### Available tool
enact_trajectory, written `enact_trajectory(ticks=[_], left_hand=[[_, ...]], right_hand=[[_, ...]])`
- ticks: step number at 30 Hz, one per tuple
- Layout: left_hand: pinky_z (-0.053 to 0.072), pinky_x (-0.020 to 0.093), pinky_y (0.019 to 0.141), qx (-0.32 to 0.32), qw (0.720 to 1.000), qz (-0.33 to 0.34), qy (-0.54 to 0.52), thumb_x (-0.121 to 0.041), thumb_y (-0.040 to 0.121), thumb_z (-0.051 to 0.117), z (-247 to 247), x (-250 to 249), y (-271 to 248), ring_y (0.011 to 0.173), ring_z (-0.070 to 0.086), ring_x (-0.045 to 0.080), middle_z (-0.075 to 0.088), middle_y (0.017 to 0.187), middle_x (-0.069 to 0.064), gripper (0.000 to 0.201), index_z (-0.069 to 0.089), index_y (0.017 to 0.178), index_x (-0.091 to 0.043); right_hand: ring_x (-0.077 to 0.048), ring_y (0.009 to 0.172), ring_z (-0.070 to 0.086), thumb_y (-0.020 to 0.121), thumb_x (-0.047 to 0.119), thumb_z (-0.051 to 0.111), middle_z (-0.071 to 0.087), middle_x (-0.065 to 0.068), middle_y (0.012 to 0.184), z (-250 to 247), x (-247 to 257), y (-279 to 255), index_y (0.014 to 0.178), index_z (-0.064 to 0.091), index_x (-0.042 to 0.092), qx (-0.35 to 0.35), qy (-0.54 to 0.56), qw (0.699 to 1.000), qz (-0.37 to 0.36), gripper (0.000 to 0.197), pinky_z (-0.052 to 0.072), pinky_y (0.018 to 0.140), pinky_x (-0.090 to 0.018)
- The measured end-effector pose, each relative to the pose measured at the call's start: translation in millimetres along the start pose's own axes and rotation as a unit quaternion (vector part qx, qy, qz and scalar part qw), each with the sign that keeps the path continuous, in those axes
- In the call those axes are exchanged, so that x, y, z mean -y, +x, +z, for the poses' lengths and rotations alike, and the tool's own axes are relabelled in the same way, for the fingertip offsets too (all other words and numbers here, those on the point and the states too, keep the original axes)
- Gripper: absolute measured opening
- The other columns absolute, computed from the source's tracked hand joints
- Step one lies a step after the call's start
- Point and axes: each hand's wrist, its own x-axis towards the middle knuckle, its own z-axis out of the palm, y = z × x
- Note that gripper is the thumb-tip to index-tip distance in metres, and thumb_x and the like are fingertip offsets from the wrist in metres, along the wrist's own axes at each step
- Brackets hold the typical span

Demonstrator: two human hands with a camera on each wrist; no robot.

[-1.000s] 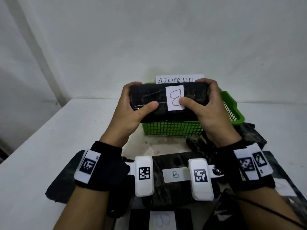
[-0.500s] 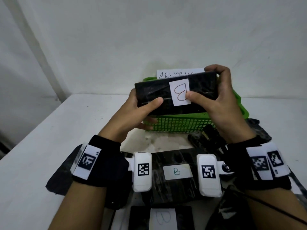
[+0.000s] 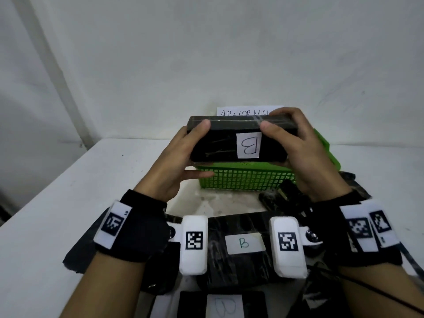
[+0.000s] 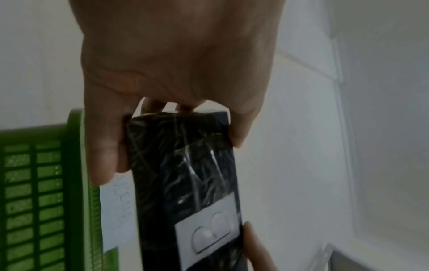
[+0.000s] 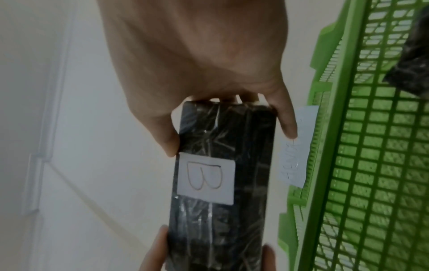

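**Inspector:** Where was the black wrapped block at the time of observation?

**Assessor:** It was in the air, held lengthwise between both hands. It sat just above the near rim of the green basket and did not touch it. Its white label, marked B, faced the head camera upside down.

**Inspector:** And the hands?

**Assessor:** Both were closed on the block. The left hand gripped the left end, with the thumb over the top edge and the fingers behind. The right hand gripped the right end the same way. Both wrist views confirmed the hold.

**Inspector:** How far along was the work?

**Assessor:** In my judgement, the pick-up was complete and the block was being checked. It had not yet been placed. A paper sign behind the basket appeared to read "ABNORMAL", partly hidden by the block. In the right wrist view a dark item showed against the basket mesh, and I could not tell whether it lay inside.

**Inspector:** What was outstanding?

**Assessor:** A second wrapped block, also labelled B, lay on the table between the wrists. Another labelled packet lay nearer the person. I judged the sorting partly done, with the held block's destination undecided.
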Motion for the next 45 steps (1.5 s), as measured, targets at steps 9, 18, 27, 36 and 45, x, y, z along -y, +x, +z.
enact_trajectory(ticks=[9, 18, 27, 36, 45], left_hand=[[0.060, 0.040, 0.087, -0.019, 0.998, 0.033, -0.043, -0.032, 0.089, 0.069, 2, 0, 1, 0.100, 0.071, 0.016, 0.072, 0.109, 0.001, 0.039, 0.060, 0.123, -0.015], [0.060, 0.034, 0.082, -0.017, 0.995, 0.098, -0.025, -0.025, 0.089, 0.069, 3, -2, 1, 0.088, 0.070, 0.008, 0.070, 0.099, -0.003, 0.034, 0.058, 0.118, -0.010], [0.052, 0.039, 0.092, 0.005, 0.984, 0.177, -0.001, -0.037, 0.082, 0.074, -6, -8, -4, 0.099, 0.062, 0.003, 0.063, 0.099, -0.021, 0.042, 0.054, 0.118, -0.029], [0.062, 0.040, 0.071, 0.000, 0.989, 0.139, -0.039, -0.020, 0.072, 0.075, -5, -8, 5, 0.095, 0.072, 0.024, 0.067, 0.121, 0.008, 0.073, 0.044, 0.138, -0.019], [0.059, 0.038, 0.065, -0.019, 0.985, 0.164, 0.044, -0.007, 0.088, 0.068, -9, -3, 14, 0.082, 0.069, 0.015, 0.067, 0.106, 0.000, 0.051, 0.044, 0.131, -0.020]], right_hand=[[-0.012, 0.070, 0.069, 0.085, 0.005, 0.074, 0.067, 0.005, 0.080, 17, -7, 0, 0.086, 0.058, 0.022, -0.039, 0.066, 0.996, -0.041, 0.024, 0.056, 0.059, -0.029], [-0.008, 0.068, 0.068, 0.086, 0.001, 0.072, 0.066, 0.009, 0.076, 17, -2, -1, 0.088, 0.056, 0.019, -0.030, 0.077, 0.995, -0.060, 0.024, 0.055, 0.056, -0.025], [-0.017, 0.085, 0.071, 0.095, 0.032, 0.064, 0.070, 0.004, 0.090, 7, 13, 0, 0.101, 0.062, 0.022, -0.006, 0.140, 0.987, 0.082, 0.011, 0.059, 0.062, -0.031], [-0.021, 0.103, 0.074, 0.066, 0.019, 0.086, 0.062, -0.009, 0.135, 8, 2, 10, 0.147, 0.044, 0.025, -0.001, 0.125, 0.992, 0.028, 0.091, 0.059, 0.082, -0.033], [-0.021, 0.089, 0.077, 0.075, 0.002, 0.082, 0.077, -0.003, 0.100, 14, -6, 20, 0.114, 0.059, 0.016, -0.025, 0.061, 0.998, 0.023, 0.047, 0.061, 0.083, -0.039]])
